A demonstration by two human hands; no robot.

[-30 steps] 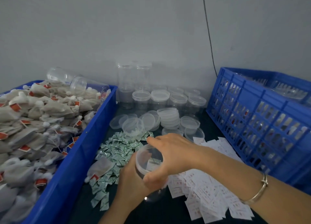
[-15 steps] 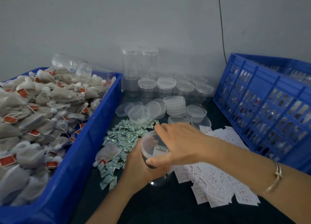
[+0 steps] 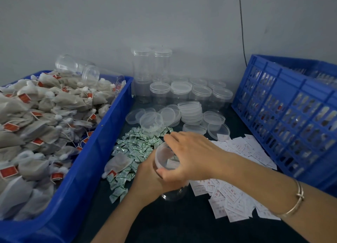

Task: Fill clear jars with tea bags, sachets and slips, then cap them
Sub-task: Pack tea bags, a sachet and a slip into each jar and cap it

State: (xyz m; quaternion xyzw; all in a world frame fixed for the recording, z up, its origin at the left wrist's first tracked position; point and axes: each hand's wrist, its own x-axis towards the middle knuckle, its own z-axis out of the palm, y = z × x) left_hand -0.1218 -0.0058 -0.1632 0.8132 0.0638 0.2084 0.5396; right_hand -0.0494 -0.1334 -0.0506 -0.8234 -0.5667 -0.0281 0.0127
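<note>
While sachets and slips are heaped beside it, the jar is gripped by the left hand, its rim clasped by the right hand.

I have one view to work from, a wide lens worn on the head. It looks forward and down over the table to the wall at the far side. It sits close: both forearms cross the near edge, and the left hand and right hand meet at a jar just below centre. A tub on the left and a crate on the right run off the frame.
</note>
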